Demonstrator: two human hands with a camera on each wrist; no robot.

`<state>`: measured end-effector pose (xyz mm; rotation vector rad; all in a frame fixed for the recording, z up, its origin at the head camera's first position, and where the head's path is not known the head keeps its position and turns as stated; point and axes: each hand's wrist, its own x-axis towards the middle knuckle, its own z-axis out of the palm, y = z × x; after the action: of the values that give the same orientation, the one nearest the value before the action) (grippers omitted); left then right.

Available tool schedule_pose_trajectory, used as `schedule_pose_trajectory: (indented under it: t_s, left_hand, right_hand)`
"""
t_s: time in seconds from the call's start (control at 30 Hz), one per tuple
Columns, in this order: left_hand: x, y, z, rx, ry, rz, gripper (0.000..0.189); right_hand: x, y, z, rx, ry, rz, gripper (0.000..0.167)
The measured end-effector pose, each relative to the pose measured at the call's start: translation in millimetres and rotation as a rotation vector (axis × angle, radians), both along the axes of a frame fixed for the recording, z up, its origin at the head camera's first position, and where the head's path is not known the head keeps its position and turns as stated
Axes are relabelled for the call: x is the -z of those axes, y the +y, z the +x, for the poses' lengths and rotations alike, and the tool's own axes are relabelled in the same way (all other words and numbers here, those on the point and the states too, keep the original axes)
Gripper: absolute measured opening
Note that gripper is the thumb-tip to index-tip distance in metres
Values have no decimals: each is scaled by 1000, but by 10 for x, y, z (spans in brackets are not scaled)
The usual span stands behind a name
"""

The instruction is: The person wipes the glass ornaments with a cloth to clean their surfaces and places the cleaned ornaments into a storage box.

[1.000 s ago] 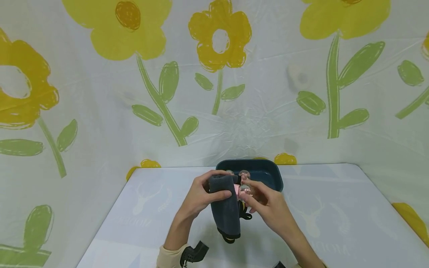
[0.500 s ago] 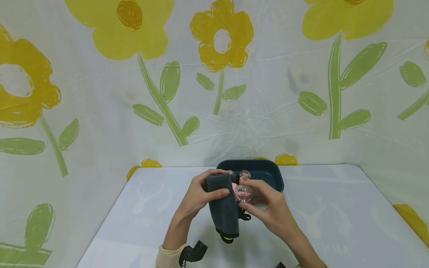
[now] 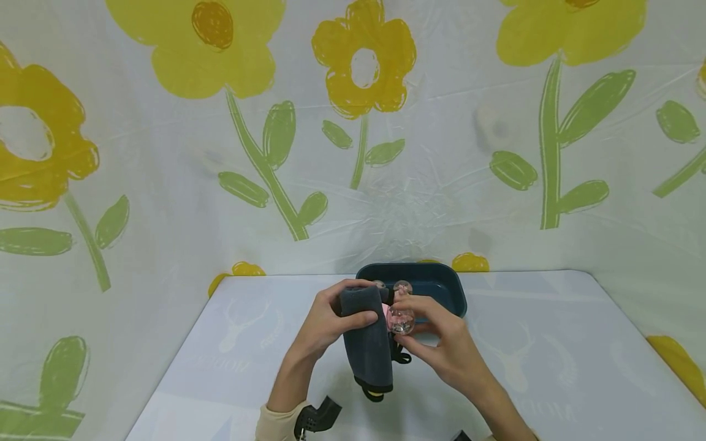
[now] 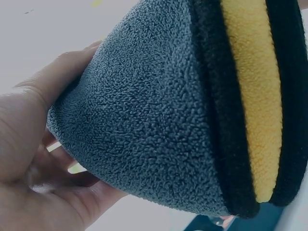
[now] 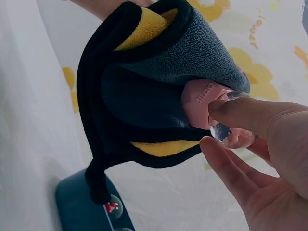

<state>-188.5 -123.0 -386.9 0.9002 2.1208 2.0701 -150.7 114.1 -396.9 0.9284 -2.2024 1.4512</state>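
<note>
A small globe ornament with a clear dome [image 3: 401, 321] sits between my hands. Its faceted pink base [image 5: 202, 103], marked CACTUS, lies in the fold of a dark grey towel. My right hand [image 3: 449, 331] pinches the dome between thumb and fingers. The towel [image 3: 366, 349] hangs folded from my left hand [image 3: 325, 318], whose thumb lies across its front and whose fingers are behind it. Black edging and a yellow inner side [image 4: 262, 106] show on the cloth in the left wrist view. The towel hides part of the base.
A dark teal tray [image 3: 455, 297] stands at the table's back edge, behind my hands. Small clear globes [image 3: 402, 286] are in its left part. A black loop [image 3: 404, 357] hangs from the towel. Flower-printed sheeting [image 3: 419, 220] rises behind the white table [image 3: 529, 343].
The globe has turned in my right fingers, and more of its clear dome shows than a second ago. My right fingers have shifted round it. Towel and left hand moved slightly left.
</note>
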Motion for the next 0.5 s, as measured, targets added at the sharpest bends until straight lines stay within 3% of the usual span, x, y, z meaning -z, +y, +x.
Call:
schedule_pose_trajectory:
  t_s: [0.3,0.5]
  left_hand:
    - [4,-5,2,-11,13,-7,46]
    - [11,-6,-3,-18,7,-21,44]
  right_hand:
    - [-3,-16,5,15,11,1,58]
    - [19,-34,-2,68,-37,-2,55]
